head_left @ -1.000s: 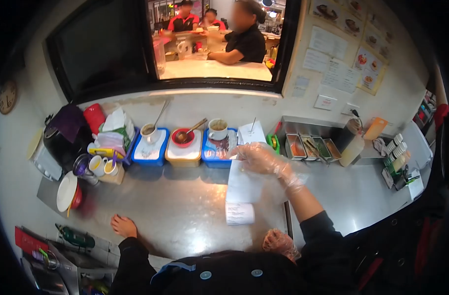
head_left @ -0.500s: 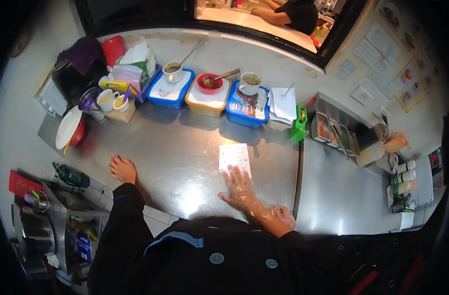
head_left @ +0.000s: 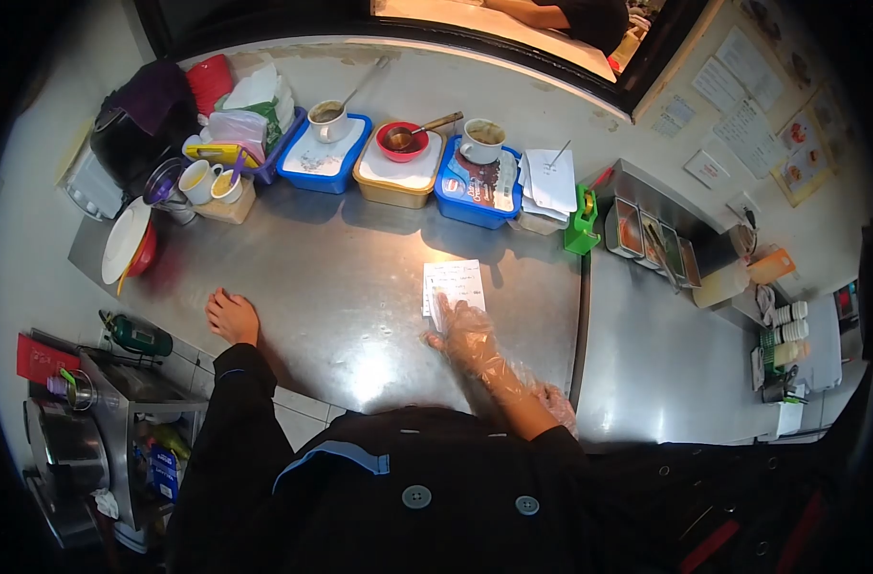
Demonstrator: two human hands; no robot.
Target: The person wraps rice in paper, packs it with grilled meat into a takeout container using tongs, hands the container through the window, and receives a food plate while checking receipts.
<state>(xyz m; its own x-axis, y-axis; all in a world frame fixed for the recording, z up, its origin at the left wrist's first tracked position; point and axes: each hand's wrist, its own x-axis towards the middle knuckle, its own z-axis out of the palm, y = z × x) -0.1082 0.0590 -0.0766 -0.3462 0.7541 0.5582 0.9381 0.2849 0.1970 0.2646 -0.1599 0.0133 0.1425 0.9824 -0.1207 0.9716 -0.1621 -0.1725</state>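
Note:
My left hand (head_left: 232, 318), bare, rests on the steel counter (head_left: 331, 277) with its fingers a little apart and nothing in them. My right hand (head_left: 463, 337) wears a clear plastic glove and reaches over the lower part of a white paper slip (head_left: 456, 275) with writing on it. Its fingers are stretched out and cover part of the slip. Behind my right forearm, at the counter's front edge, shows another shape in clear plastic (head_left: 557, 404), like a gloved hand; whose it is I cannot tell.
Lidded tubs (head_left: 324, 158) bearing cups and a red bowl (head_left: 402, 142) line the wall. Clipped papers (head_left: 549, 184) and a green tape dispenser (head_left: 582, 222) stand beside them. Food trays (head_left: 652, 244) are at right, a white bowl (head_left: 126, 241) at left. A person's arm (head_left: 527, 11) shows through the window.
The view has tilted down. My right hand has come down from above the tubs, and the paper it held up now lies on the counter under its fingers. My left hand stays on the counter.

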